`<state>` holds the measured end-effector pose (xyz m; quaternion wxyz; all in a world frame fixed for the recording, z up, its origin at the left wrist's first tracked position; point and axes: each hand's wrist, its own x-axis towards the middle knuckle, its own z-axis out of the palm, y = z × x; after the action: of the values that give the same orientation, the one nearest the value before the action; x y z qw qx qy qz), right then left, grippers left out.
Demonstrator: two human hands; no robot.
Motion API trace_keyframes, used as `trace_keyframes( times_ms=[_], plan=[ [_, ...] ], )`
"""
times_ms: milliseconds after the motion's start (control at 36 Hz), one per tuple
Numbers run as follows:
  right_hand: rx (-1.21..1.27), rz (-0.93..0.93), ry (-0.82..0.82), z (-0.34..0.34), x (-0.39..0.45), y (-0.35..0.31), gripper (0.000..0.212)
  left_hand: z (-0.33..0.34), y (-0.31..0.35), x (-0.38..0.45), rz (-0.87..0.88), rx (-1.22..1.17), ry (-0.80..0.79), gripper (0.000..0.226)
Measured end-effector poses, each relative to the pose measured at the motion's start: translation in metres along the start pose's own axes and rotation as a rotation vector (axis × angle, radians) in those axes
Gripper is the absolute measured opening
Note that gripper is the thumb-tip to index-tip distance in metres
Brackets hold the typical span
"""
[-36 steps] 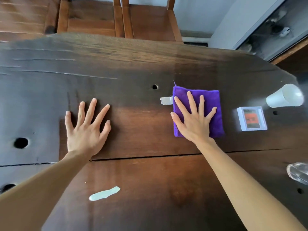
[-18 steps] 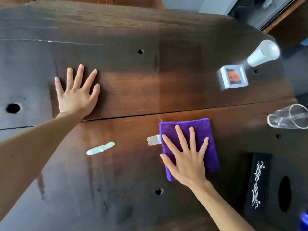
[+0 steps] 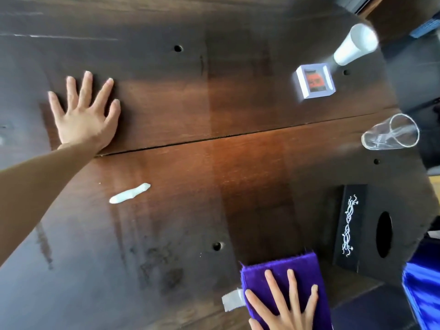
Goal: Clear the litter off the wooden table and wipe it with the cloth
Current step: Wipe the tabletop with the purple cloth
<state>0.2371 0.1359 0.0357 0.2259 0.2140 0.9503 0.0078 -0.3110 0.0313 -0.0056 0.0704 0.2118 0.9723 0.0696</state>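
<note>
A folded purple cloth (image 3: 278, 267) with a white tag (image 3: 232, 302) lies near the front edge of the dark wooden table (image 3: 190, 96). My right hand (image 3: 283, 308) presses flat on the cloth with straight, spread fingers. My left hand (image 3: 83, 115) rests flat on the bare wood at the left, fingers spread, holding nothing. A pale twisted scrap of litter (image 3: 129, 196) lies on the table between my two arms.
At the right stand a white paper cup (image 3: 354, 45), a small white box with a red picture (image 3: 314, 81), a clear glass on its side (image 3: 390, 134) and a black tissue box (image 3: 350, 225). A blue shiny thing (image 3: 421, 291) shows at the right edge.
My right hand has dragged the cloth towards me, from the middle of the table down to its front edge. The left hand stayed flat in place. The view tilted down.
</note>
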Motion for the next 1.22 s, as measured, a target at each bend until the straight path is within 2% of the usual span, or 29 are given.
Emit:
trace_keyframes(
  times_ms=[250, 361, 556, 861, 1222],
  plan=[
    [0.011, -0.015, 0.028, -0.001, 0.017, -0.014, 0.082, 0.001, 0.003, 0.002, -0.016, 0.005, 0.003, 0.057],
    [0.087, -0.098, 0.002, -0.025, 0.063, -0.028, 0.072, 0.000, 0.003, 0.002, -0.029, 0.007, 0.005, 0.057],
    [0.158, -0.153, 0.054, -0.074, 0.179, -0.048, 0.054, 0.000, 0.003, 0.005, -0.030, 0.014, -0.011, 0.056],
    [0.123, -0.135, 0.269, -0.149, 0.383, -0.061, 0.052, 0.001, 0.002, 0.009, -0.034, 0.012, -0.029, 0.055],
    [0.219, -0.091, 0.315, -0.248, 0.590, -0.063, 0.052, 0.004, 0.001, 0.013, -0.034, 0.054, -0.034, 0.058]
  ],
)
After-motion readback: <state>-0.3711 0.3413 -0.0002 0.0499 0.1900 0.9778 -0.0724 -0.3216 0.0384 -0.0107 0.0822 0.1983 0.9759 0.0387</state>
